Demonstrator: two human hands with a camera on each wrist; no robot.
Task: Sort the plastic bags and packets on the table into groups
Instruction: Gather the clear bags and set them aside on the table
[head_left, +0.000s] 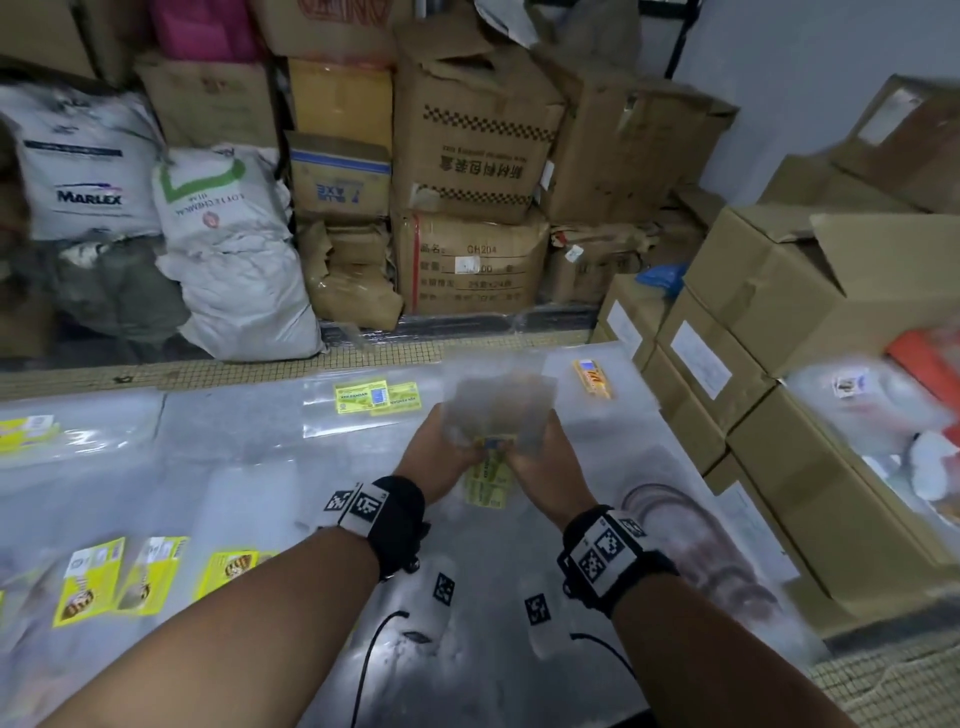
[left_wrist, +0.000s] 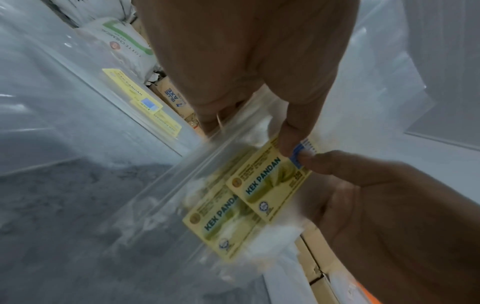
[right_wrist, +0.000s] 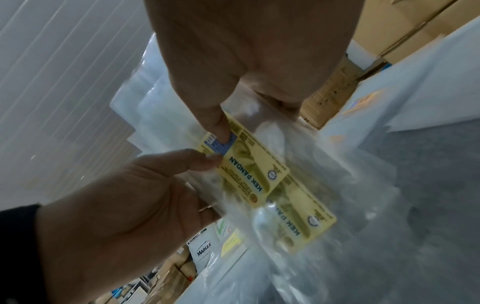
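Holding: both hands grip one clear plastic bag with two yellow "KEK PANDAN" labels (head_left: 487, 480), lifted above the middle of the table.
Left hand (head_left: 441, 453): fingers curled under the bag's left edge, thumb pressed on top beside the small blue sticker (left_wrist: 298, 154) at the label's end.
Right hand (head_left: 535, 457): thumb on the same blue sticker, fingers curled beneath the plastic; the two thumbs almost touch.
Held bag: its far part is blurred in the head view; the two yellow labels overlap, one partly over the other.
Table: a grey table covered with clear plastic sheeting (head_left: 249, 447).
Far group: another clear bag with yellow "KEK PANDAN" labels (head_left: 376, 397) lies flat beyond the hands, near the table's far edge.
Orange item: a small orange and yellow packet (head_left: 592, 378) lies at the far right of the table, well apart from the hands.
Near-left group: several clear bags with bright yellow printed cards (head_left: 91, 582) lie in a row by the left forearm.
Far-left edge: one more yellow-labelled bag (head_left: 26, 431), partly cut off.
Surroundings: brown cardboard boxes (head_left: 470, 156) stacked behind and to the right; white woven sacks (head_left: 234, 249) on the left.
Wrists: black straps with black-and-white marker tags (head_left: 363, 506).
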